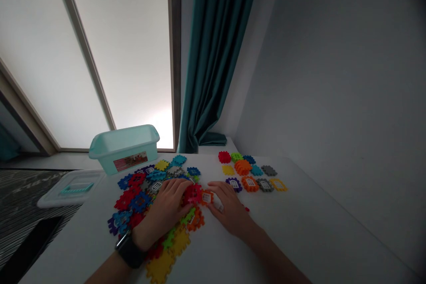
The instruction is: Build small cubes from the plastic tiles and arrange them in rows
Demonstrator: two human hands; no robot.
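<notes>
My left hand [169, 206], a dark watch on its wrist, pinches a red gear-edged piece [193, 194] at the right side of a mixed pile of coloured pieces [140, 202]. Thumb and fingers of my right hand [229, 207] close on an orange piece with a white window pattern [207, 197]. The red and orange pieces meet between my hands; whether they are joined is unclear. Just below them lie a green piece [188, 216] and another orange piece [195, 219]. Yellow pieces [161, 266] spread near the front edge.
A mint-green bin [124, 146] stands behind the pile, with a clear lid [53, 193] to its left. Sorted pieces [242, 167] lie in small groups at the back right, window pieces [249, 183] in the front row. A teal curtain [216, 53] hangs behind the table.
</notes>
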